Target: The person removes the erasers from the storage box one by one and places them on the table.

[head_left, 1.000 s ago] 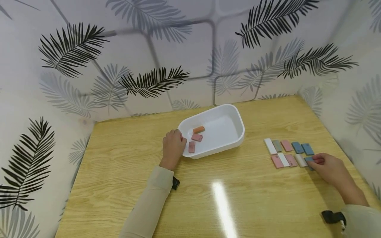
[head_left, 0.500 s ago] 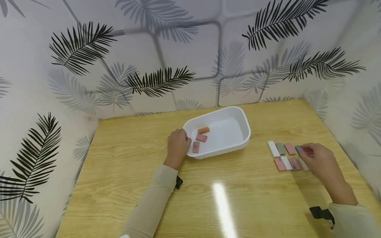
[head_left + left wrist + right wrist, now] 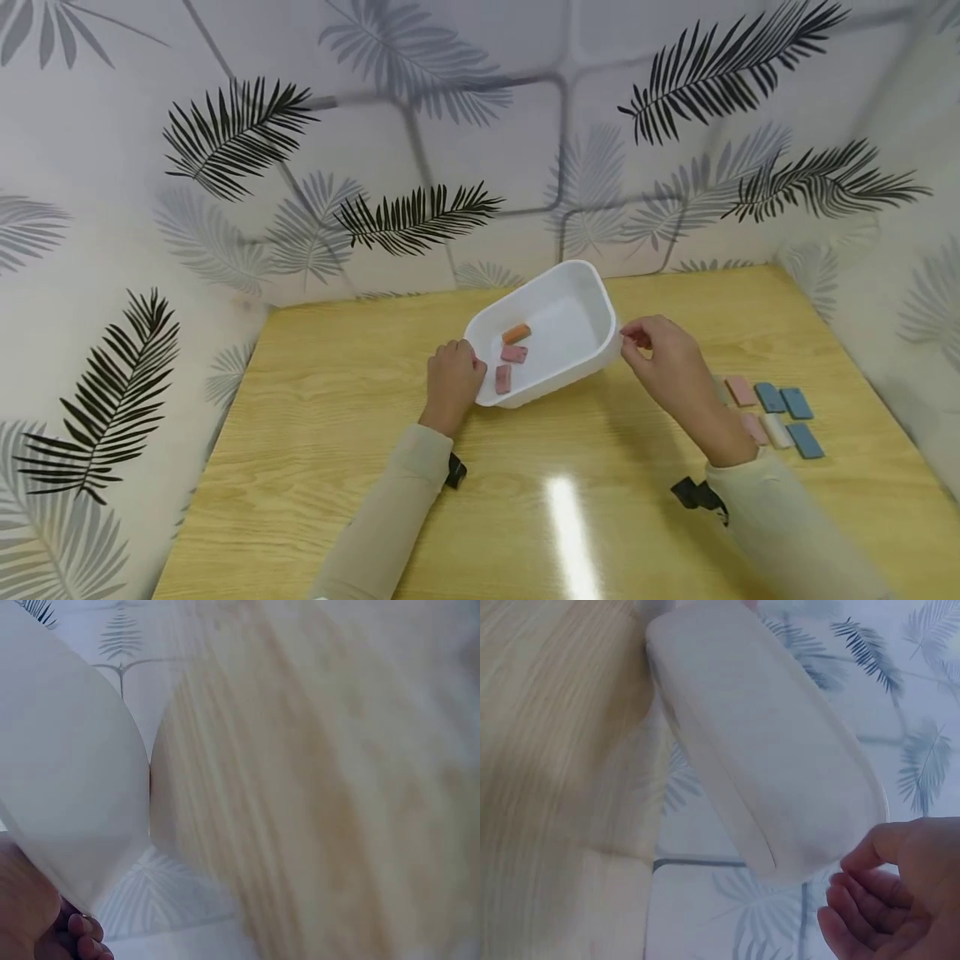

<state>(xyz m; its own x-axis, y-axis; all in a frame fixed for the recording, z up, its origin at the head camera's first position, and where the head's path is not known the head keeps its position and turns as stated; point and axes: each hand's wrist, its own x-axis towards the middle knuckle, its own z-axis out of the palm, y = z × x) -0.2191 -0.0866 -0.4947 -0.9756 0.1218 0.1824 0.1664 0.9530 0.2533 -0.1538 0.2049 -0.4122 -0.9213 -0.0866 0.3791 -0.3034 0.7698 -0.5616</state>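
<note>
A white plastic tub (image 3: 558, 379) is tilted, its right end raised off the wooden table; its outer underside faces the right wrist view. At its left end my left hand (image 3: 454, 379) grips the rim, and in the left wrist view the fingers (image 3: 86, 930) curl at the tub's edge. My right hand (image 3: 663, 358) pinches the right corner of the rim between thumb and fingertips, the thumb (image 3: 870, 847) right at the edge. Inside the tub lie an orange block (image 3: 516, 334) and two pink blocks, one in the middle (image 3: 513, 354) and one near the left end (image 3: 503, 379).
Two rows of small flat blocks lie on the table (image 3: 337, 392) at the right, partly hidden by my right forearm. Blue blocks (image 3: 806, 440), a pink block (image 3: 742, 390) and a whitish block (image 3: 777, 431) show there. A leaf-patterned wall covering (image 3: 405, 242) rises behind.
My right hand has left the blue blocks at the right and moved left to the tub's right rim. The tub has gone from flat to tilted. The left hand stays on its rim.
</note>
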